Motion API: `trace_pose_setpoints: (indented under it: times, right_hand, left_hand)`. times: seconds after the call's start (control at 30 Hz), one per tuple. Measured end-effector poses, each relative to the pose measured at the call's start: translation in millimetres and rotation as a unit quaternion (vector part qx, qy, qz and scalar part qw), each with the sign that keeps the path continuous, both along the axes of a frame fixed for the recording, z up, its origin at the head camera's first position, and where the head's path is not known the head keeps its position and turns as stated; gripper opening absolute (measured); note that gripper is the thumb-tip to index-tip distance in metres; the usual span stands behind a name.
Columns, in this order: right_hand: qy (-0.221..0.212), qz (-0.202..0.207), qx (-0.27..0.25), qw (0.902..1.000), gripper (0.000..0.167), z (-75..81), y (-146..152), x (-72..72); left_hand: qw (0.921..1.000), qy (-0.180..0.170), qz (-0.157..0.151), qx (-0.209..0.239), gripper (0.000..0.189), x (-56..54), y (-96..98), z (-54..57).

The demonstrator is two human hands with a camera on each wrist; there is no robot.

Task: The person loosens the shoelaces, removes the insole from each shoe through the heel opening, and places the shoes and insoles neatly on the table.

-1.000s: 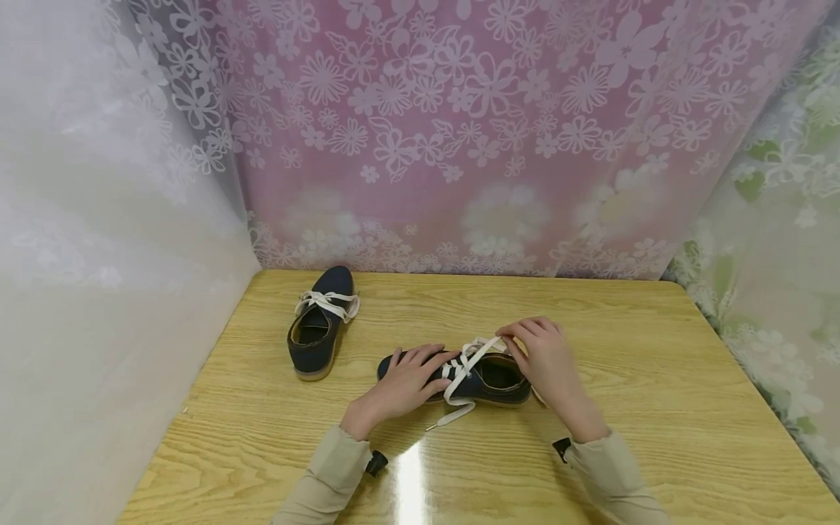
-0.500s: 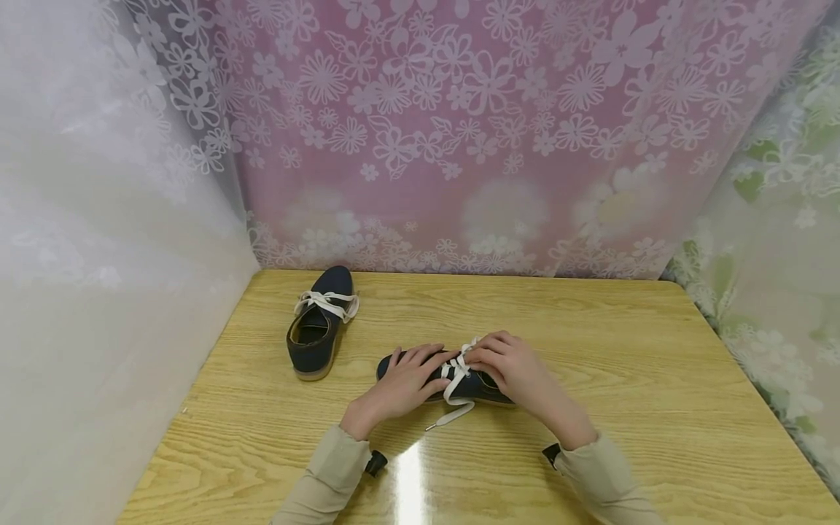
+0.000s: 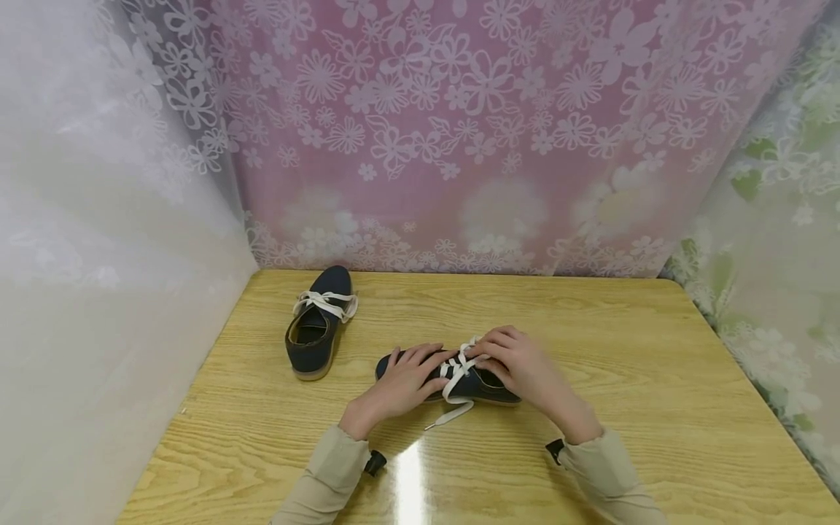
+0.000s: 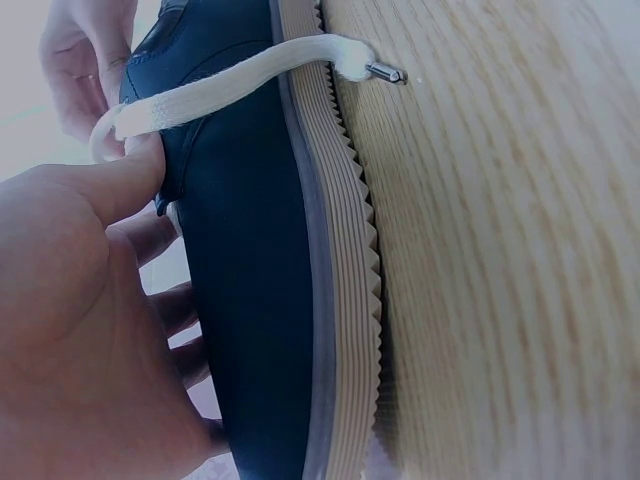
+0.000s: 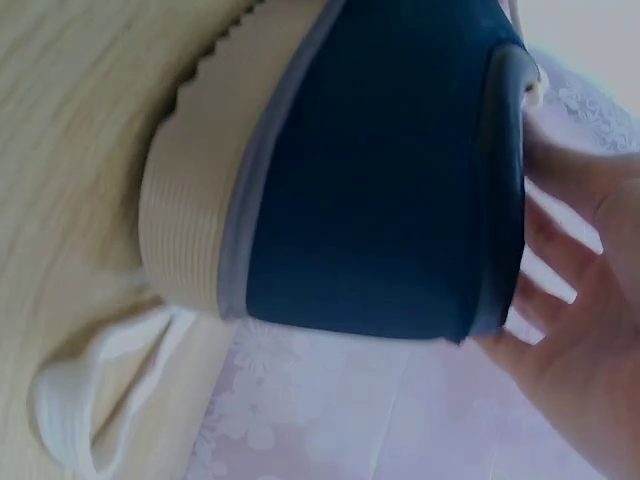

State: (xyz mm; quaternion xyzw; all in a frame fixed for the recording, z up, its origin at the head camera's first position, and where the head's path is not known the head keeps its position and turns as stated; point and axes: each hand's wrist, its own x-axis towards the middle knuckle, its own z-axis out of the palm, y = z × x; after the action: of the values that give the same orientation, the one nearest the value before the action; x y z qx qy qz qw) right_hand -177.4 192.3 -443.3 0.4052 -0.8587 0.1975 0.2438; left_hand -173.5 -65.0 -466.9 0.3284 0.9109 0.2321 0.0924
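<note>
A dark blue lace-up shoe lies lengthwise on the wooden table, its toe to the left. My left hand holds it across the forefoot, thumb on the near side and fingers over the top. At the eyelets, my right hand pinches the white shoelace between thumb and fingers. One end of the lace with a metal tip drapes down the near side in the left wrist view. Past the heel, a white lace loop lies on the table in the right wrist view.
A matching dark blue shoe with its white laces tied stands at the back left of the table, toe pointing away. Pink floral curtain hangs behind the far edge, and pale sheets flank both sides.
My right hand has moved left from above the shoe's opening to the eyelets, bringing the raised lace down, then shifted slightly back. The left hand has stayed on the forefoot.
</note>
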Motion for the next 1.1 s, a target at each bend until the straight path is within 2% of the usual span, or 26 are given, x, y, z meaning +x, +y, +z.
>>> trace_pose_setpoints:
  times: [0.07,0.13,0.23,0.37,0.43,0.5,0.57,0.63,0.77,0.83,0.9,1.0,1.1]
  right_hand:
    - [-0.001,0.017,0.0,0.9999,0.021,-1.5,-2.6,-0.1]
    - [0.01,-0.001,-0.009,0.9999,0.018,-2.0,-4.2,0.4]
    - [0.035,-0.073,-0.038,0.996,0.017,0.7,-2.0,1.2]
    - [0.054,-0.181,-0.068,0.9797,0.015,8.0,9.0,2.6]
    - [0.046,-0.217,-0.06,0.9733,0.012,10.7,13.7,4.0]
    - [0.029,-0.235,-0.032,0.9711,0.013,12.3,15.5,6.1]
    - [0.013,-0.23,-0.003,0.9731,0.017,12.4,14.9,7.5]
    - [0.003,-0.202,0.018,0.9792,0.022,11.6,12.0,7.9]
    - [-0.002,-0.091,0.018,0.9956,0.024,5.8,1.1,7.1]
    - [-0.003,-0.034,0.015,0.9993,0.023,2.0,-5.9,7.7]
    - [0.001,0.0,0.016,0.9999,0.022,-1.6,-12.4,8.9]
    - [0.006,0.016,0.006,0.9998,0.021,-5.4,-18.3,10.6]
    - [0.014,-0.001,-0.003,0.9999,0.02,-6.9,-18.9,11.3]
  left_hand:
    - [1.0,-0.002,0.0,0.002,0.053,0.1,-0.5,-0.2]
    - [1.0,-0.005,0.0,0.006,0.053,0.4,-0.9,0.0]
    - [0.9999,-0.008,0.001,0.012,0.054,0.2,-1.2,0.0]
    - [0.9998,-0.007,-0.003,0.017,0.054,0.4,-1.6,-0.2]
    - [0.9998,-0.007,-0.004,0.016,0.054,0.9,-2.1,0.0]
    - [0.9999,-0.007,-0.003,0.015,0.054,1.3,-2.7,-0.3]
    - [0.9998,-0.01,-0.003,0.014,0.054,1.8,-3.2,-0.3]
    - [0.9998,-0.012,-0.003,0.014,0.055,2.1,-3.5,-0.1]
    - [0.9998,-0.014,-0.003,0.012,0.055,2.7,-4.2,0.7]
    - [0.9998,-0.014,-0.004,0.013,0.055,2.8,-4.5,0.6]
    - [0.9998,-0.014,-0.006,0.014,0.055,2.9,-4.7,0.2]
    - [0.9998,-0.009,-0.008,0.017,0.054,2.5,-4.7,-0.7]
    - [0.9998,-0.006,-0.008,0.017,0.054,2.2,-4.4,-1.2]
